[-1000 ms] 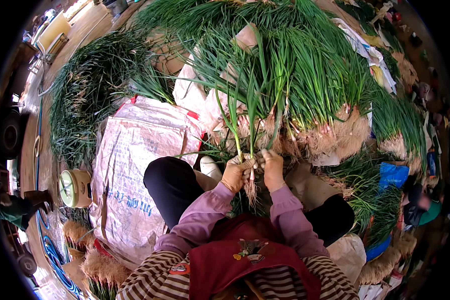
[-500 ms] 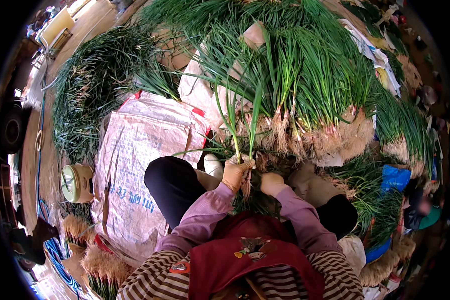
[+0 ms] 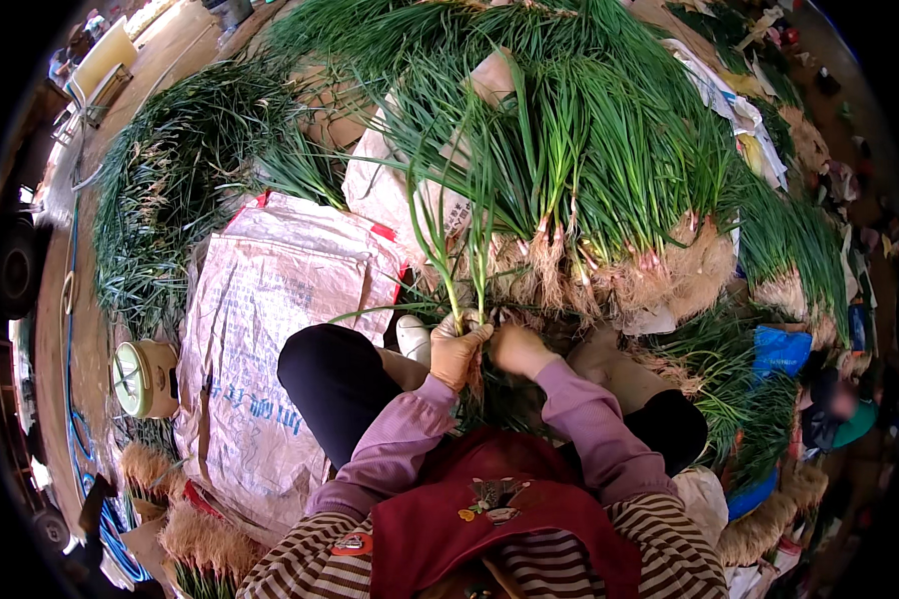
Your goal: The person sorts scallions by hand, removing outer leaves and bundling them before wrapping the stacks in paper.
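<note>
My left hand (image 3: 459, 355), in a pale glove, is closed around a couple of green onions (image 3: 452, 295). Their leaves point up and away from me, and the roots hang below my fingers. Just to the right, my gloved right hand (image 3: 519, 349) is close to the left fingertips. It is smeared by motion, and its fingers cannot be made out. Beyond both hands lies a thick row of green onions (image 3: 609, 170) with long green leaves and shaggy tan roots (image 3: 699, 275) turned toward me.
A pale woven sack (image 3: 280, 299) spreads at my left, with a lidded bucket (image 3: 145, 379) past it. Another heap of green leaves (image 3: 170, 190) lies at the far left. Root bundles (image 3: 205, 534) stand near left. Blue plastic (image 3: 779, 351) and more onions (image 3: 709, 384) lie at right.
My right hand has risen from beside my knee toward the left hand. The left hand still holds the onions. The whole view has shifted slightly.
</note>
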